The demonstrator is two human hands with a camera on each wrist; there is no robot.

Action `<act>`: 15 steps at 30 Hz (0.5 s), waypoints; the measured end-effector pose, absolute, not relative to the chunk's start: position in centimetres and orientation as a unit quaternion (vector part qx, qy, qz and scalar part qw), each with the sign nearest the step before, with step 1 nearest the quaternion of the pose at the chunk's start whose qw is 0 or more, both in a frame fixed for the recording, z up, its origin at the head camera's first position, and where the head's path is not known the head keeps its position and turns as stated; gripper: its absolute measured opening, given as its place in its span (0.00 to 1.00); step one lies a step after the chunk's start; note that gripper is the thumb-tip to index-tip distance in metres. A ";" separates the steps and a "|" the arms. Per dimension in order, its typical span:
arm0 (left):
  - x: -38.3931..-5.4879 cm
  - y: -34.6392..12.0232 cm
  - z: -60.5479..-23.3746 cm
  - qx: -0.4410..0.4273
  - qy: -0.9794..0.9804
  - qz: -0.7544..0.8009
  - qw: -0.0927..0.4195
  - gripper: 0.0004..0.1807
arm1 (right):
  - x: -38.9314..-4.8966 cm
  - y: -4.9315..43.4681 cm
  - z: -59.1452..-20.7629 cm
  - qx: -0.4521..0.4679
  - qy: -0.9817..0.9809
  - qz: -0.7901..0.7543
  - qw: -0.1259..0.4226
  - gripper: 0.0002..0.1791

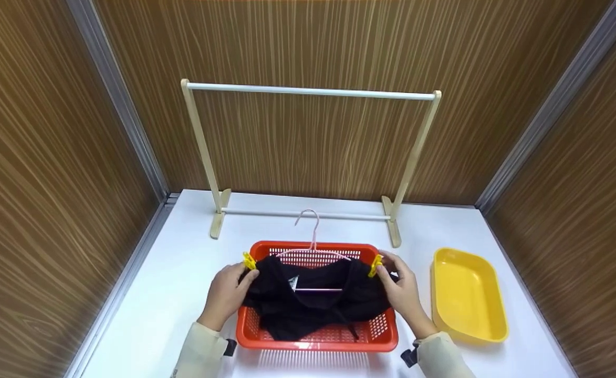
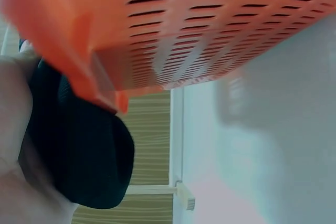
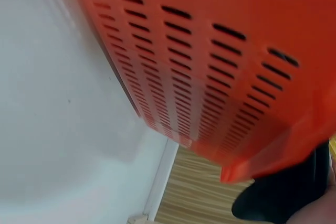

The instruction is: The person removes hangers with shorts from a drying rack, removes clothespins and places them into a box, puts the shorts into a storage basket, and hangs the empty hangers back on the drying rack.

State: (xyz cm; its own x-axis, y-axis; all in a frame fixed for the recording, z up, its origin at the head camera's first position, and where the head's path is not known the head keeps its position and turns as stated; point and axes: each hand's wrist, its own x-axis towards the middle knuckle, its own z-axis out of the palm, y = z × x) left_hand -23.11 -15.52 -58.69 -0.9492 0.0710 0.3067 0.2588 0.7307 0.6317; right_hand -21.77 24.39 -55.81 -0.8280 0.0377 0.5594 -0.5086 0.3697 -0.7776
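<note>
A black shirt point(image 1: 308, 304) hangs on a pink hanger point(image 1: 314, 247) over the red basket point(image 1: 318, 345), its neckline and white label facing up. My left hand point(image 1: 228, 291) pinches the shirt's left shoulder beside a yellow clip point(image 1: 250, 261). On the other side my right hand point(image 1: 403, 289) holds the right shoulder, thumb close against a second yellow clip point(image 1: 375, 265). A loose black sleeve point(image 2: 89, 145) droops outside the basket rim in the left wrist view. In the right wrist view, black cloth point(image 3: 283, 192) hangs beside the hand. Fingers behind the cloth are partly hidden.
Behind the basket stands a drying rack point(image 1: 308, 91) with a white top rail and wooden legs. A yellow tray point(image 1: 470, 336) lies to the right on the white table point(image 1: 166, 294). Wood-patterned walls point(image 1: 308, 147) enclose the back and both sides.
</note>
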 end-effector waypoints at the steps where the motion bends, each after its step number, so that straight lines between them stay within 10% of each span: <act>1: -23.1 -15.5 -58.8 -0.088 -0.921 -0.355 0.138 0.14 | -21.6 24.2 -55.5 0.156 -0.785 0.542 0.257 0.14; 15: -23.1 -14.2 -60.5 -0.078 -0.906 -0.331 0.251 0.14 | -22.1 23.6 -57.4 0.183 -0.750 0.555 0.309 0.11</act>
State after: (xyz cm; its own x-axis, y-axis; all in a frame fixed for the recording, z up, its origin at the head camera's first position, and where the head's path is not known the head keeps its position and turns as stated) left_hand -23.08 -14.22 -60.52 -0.8623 -0.0254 0.5058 0.3068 0.7684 0.5617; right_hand -22.12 23.64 -57.42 -0.7423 0.0682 0.6665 -0.6174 0.3169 -0.7200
